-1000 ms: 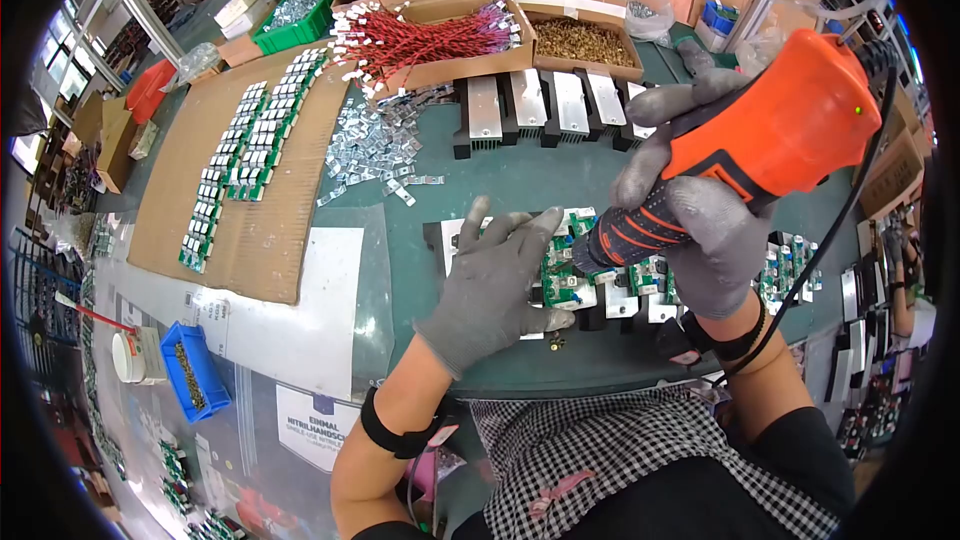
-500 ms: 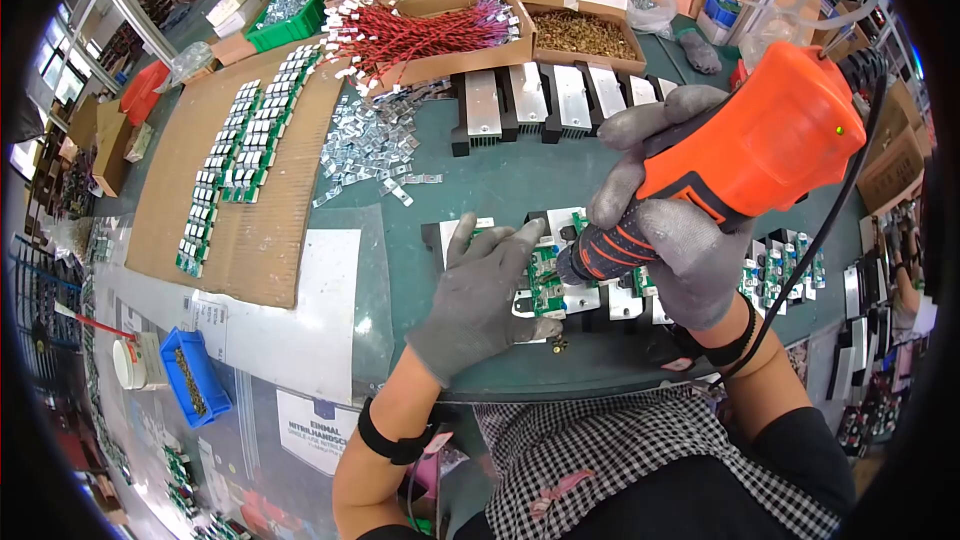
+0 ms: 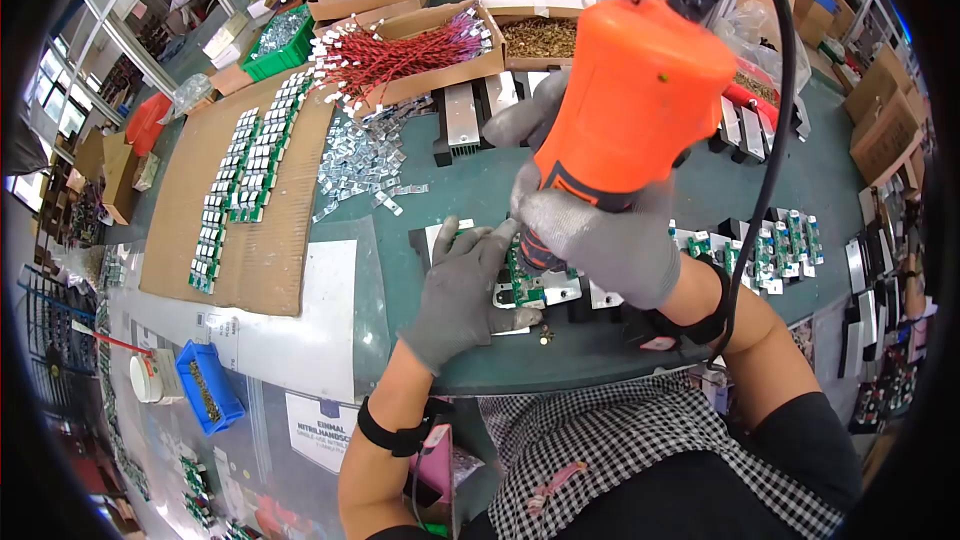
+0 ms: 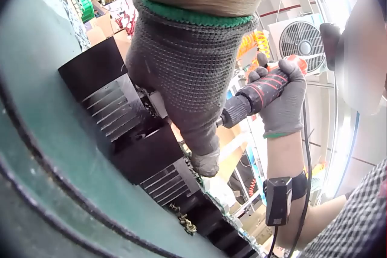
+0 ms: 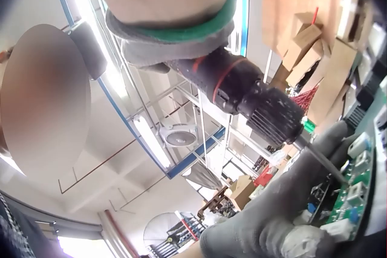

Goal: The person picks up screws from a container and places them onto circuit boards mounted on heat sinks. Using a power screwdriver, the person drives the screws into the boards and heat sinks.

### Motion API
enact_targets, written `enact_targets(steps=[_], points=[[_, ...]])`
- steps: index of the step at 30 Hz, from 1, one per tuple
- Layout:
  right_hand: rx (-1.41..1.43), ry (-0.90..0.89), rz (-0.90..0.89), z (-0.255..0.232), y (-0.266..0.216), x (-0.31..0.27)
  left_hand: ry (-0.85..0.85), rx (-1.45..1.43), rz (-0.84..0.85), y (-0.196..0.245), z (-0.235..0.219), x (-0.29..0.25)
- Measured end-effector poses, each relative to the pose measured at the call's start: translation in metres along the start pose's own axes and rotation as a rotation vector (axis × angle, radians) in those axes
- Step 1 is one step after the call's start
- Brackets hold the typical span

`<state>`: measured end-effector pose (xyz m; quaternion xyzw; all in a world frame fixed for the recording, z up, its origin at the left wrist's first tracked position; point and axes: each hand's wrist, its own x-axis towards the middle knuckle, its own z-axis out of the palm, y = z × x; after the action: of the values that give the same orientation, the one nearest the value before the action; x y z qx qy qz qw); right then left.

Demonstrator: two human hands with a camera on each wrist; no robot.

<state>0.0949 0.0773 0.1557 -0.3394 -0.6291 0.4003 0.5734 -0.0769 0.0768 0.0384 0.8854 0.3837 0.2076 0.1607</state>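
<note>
The head view looks down; close, tilted wrist views share the driver (image 5: 242, 88).

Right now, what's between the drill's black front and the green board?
A thin metal bit, stretching from drill to board; the right wrist view shows it.

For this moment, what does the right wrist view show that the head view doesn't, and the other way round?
Only the right wrist view shows the bit with its tip at the circuit board, and a fan.

Only the head view shows the blue tray and the heap of metal pieces.

Both show the left hand, the right hand gripping the driver, and that circuit board.
</note>
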Motion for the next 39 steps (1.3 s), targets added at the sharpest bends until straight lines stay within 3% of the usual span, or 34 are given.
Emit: enact_targets(steps=[4, 7, 8, 14, 17, 20, 23, 26, 29, 30, 34, 39], points=[[0.114, 0.069, -0.1, -0.02, -0.029, -0.006, 0.053, 0.09, -0.059, 0.003, -0.003, -0.002], [0.323, 0.063, -0.093, -0.044, -0.042, -0.026, 0.172, 0.366, -0.048, 0.027, -0.015, -0.008], [0.332, 0.046, -0.076, -0.052, -0.038, -0.036, 0.248, 0.332, -0.036, 0.043, -0.02, -0.01], [0.359, 0.079, -0.045, -0.067, -0.02, -0.065, 0.102, -0.053, -0.416, 0.088, 0.03, -0.064], [0.411, 0.065, -0.087, -0.066, -0.015, -0.067, 0.197, -0.042, -0.51, 0.092, 0.045, -0.059], [0.401, 0.005, -0.124, -0.074, -0.018, -0.065, 0.23, 0.02, -0.462, 0.089, 0.055, -0.057], [0.275, -0.007, -0.174, -0.082, -0.021, -0.063, 0.136, -0.076, -0.53, 0.088, 0.043, -0.06], [0.409, 0.046, -0.147, -0.085, -0.029, -0.061, 0.208, -0.617, -0.646, 0.086, 0.039, -0.058], [0.541, 0.047, -0.179, -0.087, -0.037, -0.059, 0.105, -1.306, -0.886, 0.096, 0.018, -0.043], [0.583, 0.02, -0.199, -0.089, -0.039, -0.057, 0.071, -1.421, -0.816, 0.097, 0.018, -0.04], [0.513, -0.018, -0.297, -0.092, -0.048, -0.052, 0.009, -1.658, -0.778, 0.099, 0.021, -0.03], [0.459, -0.017, -0.296, -0.089, -0.043, -0.049, 0.012, -1.619, -0.712, 0.098, 0.024, -0.026]])
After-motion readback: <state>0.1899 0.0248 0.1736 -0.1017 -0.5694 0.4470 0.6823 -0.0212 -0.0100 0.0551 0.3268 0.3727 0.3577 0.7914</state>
